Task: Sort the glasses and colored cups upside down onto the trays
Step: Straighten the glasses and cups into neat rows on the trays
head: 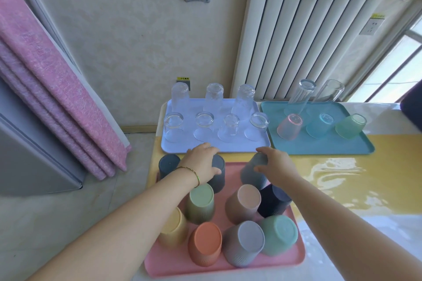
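Head camera looks down over both my forearms to the pink tray (173,262) nearest me. My left hand (202,162) grips a dark grey cup (218,177) at the far side of that tray, fingers curled over its upturned base and thumb on its wall. My right hand (277,166) clasps a ribbed grey cup (252,173) the same way, just to the right. A second dark cup (169,164) stands at the tray's far left corner, apart from my fingers.

Closer to me on the pink tray, all upside down: a green cup (201,203), a pale pink cup (244,203), a navy cup (274,201), a yellow cup (173,228) partly hidden by my left forearm, an orange cup (205,244), a lavender cup (244,244) and a mint cup (278,237).

Beyond my hands, a lilac tray (214,147) carries three tall clear glasses (213,96) at the back and four short glasses (204,121) in front, all inverted. Beside it on the right, a teal tray (319,147) holds two tall tumblers (301,96) and three translucent cups, pink (290,128), blue (319,126) and green (349,128). All three trays sit on a glossy yellow tabletop (331,178).
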